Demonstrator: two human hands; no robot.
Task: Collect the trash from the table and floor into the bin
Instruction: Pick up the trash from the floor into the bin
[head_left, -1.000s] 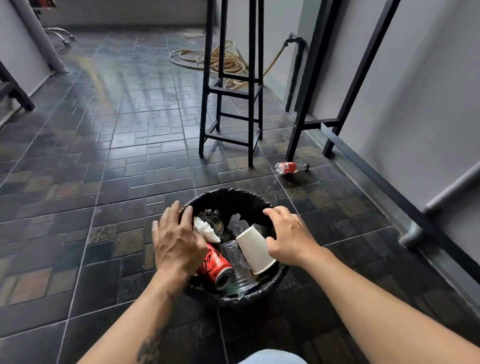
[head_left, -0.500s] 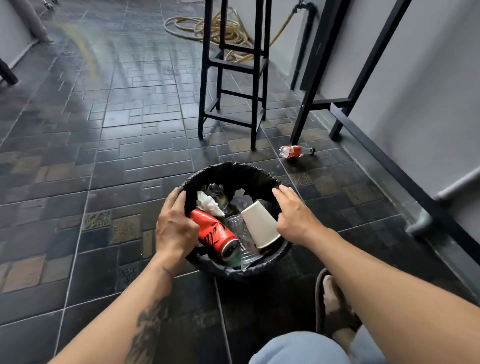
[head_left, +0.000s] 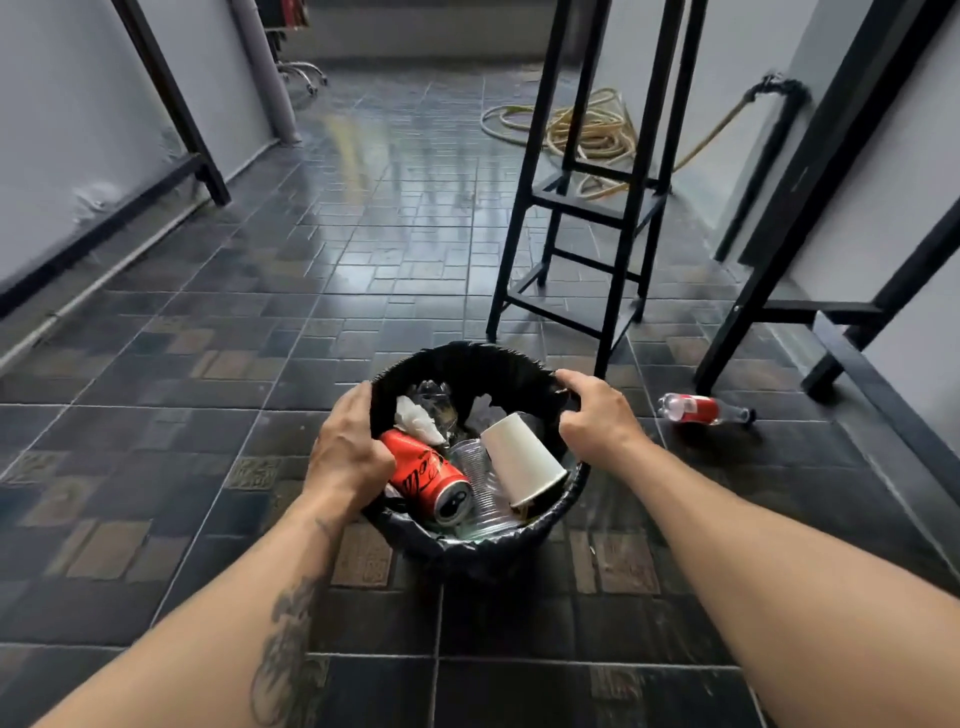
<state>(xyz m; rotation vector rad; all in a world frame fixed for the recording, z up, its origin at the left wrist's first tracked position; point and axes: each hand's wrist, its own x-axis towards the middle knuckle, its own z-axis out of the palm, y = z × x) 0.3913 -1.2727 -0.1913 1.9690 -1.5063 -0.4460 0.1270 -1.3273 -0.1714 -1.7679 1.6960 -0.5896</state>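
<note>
A round black bin (head_left: 483, 364) lined with a black bag is on the dark tiled floor in front of me. Inside lie a red soda can (head_left: 426, 475), a white paper cup (head_left: 522, 462), clear plastic cups (head_left: 475, 488) and crumpled white tissue (head_left: 415, 418). My left hand (head_left: 348, 447) grips the bin's left rim. My right hand (head_left: 597, 413) grips its right rim. A plastic bottle with a red label (head_left: 698, 409) lies on the floor to the right of the bin.
A tall black metal stool frame (head_left: 587, 208) stands just behind the bin. Black table legs (head_left: 789, 249) run along the right wall. A coiled yellow hose (head_left: 576, 130) lies farther back. Another black frame (head_left: 171, 114) leans by the left wall.
Both hands have closed on the bin's rim. The view has lifted and swung left, and the bottle now lies closer to the bin's right side.
</note>
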